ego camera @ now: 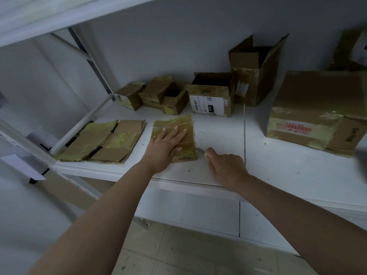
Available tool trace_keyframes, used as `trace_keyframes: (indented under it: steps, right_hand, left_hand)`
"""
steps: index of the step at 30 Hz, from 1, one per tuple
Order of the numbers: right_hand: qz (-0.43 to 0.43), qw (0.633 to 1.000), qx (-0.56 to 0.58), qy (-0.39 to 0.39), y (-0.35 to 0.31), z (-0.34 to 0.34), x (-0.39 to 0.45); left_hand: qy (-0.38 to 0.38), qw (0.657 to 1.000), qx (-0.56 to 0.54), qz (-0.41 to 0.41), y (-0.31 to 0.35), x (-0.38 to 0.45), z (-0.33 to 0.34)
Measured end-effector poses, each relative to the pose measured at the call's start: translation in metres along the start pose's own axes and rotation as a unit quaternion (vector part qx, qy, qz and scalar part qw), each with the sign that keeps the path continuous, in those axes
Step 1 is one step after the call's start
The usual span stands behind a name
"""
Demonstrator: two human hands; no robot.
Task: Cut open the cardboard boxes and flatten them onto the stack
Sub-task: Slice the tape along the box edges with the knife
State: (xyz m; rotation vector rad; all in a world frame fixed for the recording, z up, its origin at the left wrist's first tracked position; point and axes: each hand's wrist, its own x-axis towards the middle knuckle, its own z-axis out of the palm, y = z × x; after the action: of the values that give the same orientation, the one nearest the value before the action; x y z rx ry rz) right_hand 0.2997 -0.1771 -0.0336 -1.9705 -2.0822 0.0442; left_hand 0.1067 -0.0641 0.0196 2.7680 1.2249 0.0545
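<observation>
A small taped cardboard box (185, 127) lies on the white shelf (218, 135). My left hand (165, 145) presses flat on top of it with straight fingers. My right hand (224, 165) grips a cutter with a pale handle; its grey blade (200, 150) touches the box's lower right corner. To the left lies the stack of flattened cardboard (103, 141), covered in yellowish tape.
Several small open boxes (153, 96) stand at the back, next to a labelled box (211, 96) and a tall open box (256, 70). A large taped box (317, 110) sits right, another box (351, 50) behind it. A shelf board hangs overhead; tiled floor below.
</observation>
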Motion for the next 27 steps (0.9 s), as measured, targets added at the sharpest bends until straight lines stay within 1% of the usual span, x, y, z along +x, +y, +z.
trace_keyframes:
  steps: [9, 12, 14, 18, 21, 23, 25, 27]
  right_hand:
    - [-0.016, 0.998, -0.001, -0.061, -0.002, -0.009, 0.0]
    - [-0.023, 0.994, -0.039, -0.096, -0.005, -0.011, 0.0]
    - [-0.017, 0.993, -0.05, -0.106, -0.007, -0.01, 0.0]
    - [0.049, 0.997, 0.038, -0.056, -0.001, -0.012, -0.002]
    - [0.089, 0.987, 0.135, -0.019, 0.006, -0.014, -0.001]
    - [0.108, 0.976, 0.187, 0.012, 0.009, -0.016, 0.001]
    - [0.119, 0.972, 0.199, 0.037, 0.012, -0.019, 0.0]
    - [0.101, 0.972, 0.204, 0.058, 0.014, -0.021, -0.002]
  left_hand:
    - [-0.009, 1.0, -0.003, -0.004, 0.003, -0.001, -0.003]
    - [-0.01, 1.0, -0.014, -0.014, 0.003, -0.002, -0.005]
    - [-0.016, 1.0, -0.021, -0.016, 0.003, -0.003, -0.006]
    - [-0.02, 0.999, -0.023, -0.015, 0.005, -0.002, -0.009]
    - [-0.009, 1.0, -0.017, -0.022, 0.011, -0.002, -0.014]
    - [0.007, 0.999, 0.019, -0.037, 0.019, -0.003, -0.016]
    - [0.025, 0.998, 0.044, -0.045, 0.024, -0.004, -0.017]
    - [0.037, 0.999, -0.001, -0.034, 0.021, -0.004, -0.023]
